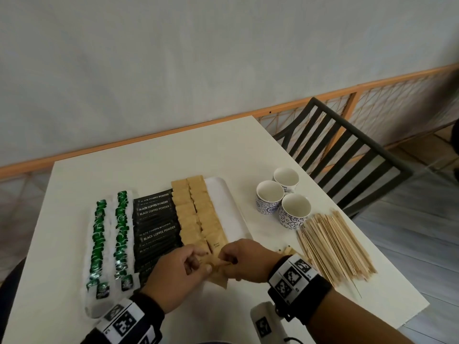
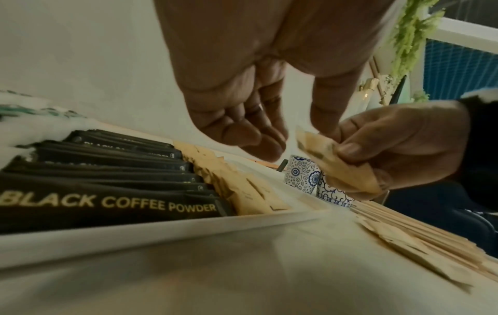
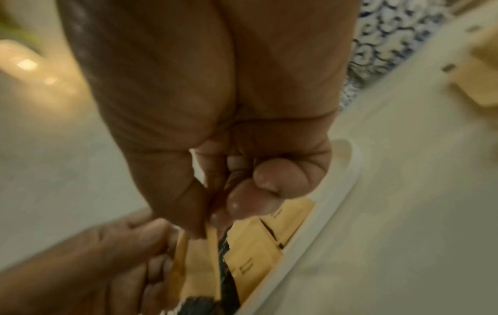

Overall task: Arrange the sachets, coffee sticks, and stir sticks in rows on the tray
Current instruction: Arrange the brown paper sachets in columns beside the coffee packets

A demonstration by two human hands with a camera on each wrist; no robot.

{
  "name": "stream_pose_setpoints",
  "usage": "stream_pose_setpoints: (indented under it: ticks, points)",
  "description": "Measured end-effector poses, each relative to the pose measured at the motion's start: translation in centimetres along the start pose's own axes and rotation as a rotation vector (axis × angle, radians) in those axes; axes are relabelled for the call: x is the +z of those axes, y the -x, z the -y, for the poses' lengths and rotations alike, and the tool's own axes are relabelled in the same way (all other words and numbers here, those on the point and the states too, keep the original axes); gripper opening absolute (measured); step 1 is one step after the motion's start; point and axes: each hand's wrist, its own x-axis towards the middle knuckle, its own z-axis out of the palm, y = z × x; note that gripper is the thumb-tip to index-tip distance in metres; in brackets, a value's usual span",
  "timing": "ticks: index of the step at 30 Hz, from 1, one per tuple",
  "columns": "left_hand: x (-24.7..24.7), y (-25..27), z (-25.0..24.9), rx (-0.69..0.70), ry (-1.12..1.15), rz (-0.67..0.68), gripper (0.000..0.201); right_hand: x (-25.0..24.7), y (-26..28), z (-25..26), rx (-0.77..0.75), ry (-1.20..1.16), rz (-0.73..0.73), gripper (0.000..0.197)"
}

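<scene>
Two brown sachet rows fill the white tray point(image 1: 224, 194) at frame centre, beside black coffee sticks point(image 1: 155, 227). Stir sticks point(image 1: 335, 247) wait lower right. Right hand point(image 1: 244, 260) pinches spare brown sachets point(image 1: 218, 269); left hand point(image 1: 178, 271), fingers loosely curled, reaches to take one, likely extending a row.

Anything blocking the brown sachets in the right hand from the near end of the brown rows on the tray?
Nothing visible does. The right hand pinches the brown sachets just above the near end of the brown rows on the tray; only the left hand is alongside, fingers at the same stack.
</scene>
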Motion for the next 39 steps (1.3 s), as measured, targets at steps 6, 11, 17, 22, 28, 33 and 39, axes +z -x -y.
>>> stream_pose_setpoints:
  ticks: [6,11,17,22,28,33,39]
  points:
    - [0.6,-0.5,0.2,-0.051,0.165,0.115,0.009,1.2,-1.1,-0.6,-0.007,-0.032,-0.014,0.021]
    - [0.5,-0.7,0.5,-0.178,0.306,0.141,0.018,1.7,-1.5,-1.8,0.053,-0.505,-0.012,0.01]
    - [0.4,-0.1,1.2,-0.133,0.001,0.082,0.004,-0.7,-3.1,-3.1,0.146,0.134,-0.251,0.01]
    - [0.2,-0.1,1.1,-0.075,-0.166,0.091,0.004,-0.4,-4.4,-3.1,0.21,0.286,-0.169,0.018]
    - [0.4,-0.1,1.1,0.015,-0.375,0.177,0.027,0.4,-5.4,-2.3,0.276,0.19,-0.22,0.027]
    - [0.5,0.2,1.2,-0.006,-0.471,0.223,0.051,1.1,-4.7,-1.8,0.276,0.121,-0.282,0.033]
    - [0.1,0.3,1.3,0.021,-0.461,0.176,0.039,-0.1,-0.5,-2.4,0.204,0.237,-0.339,0.032]
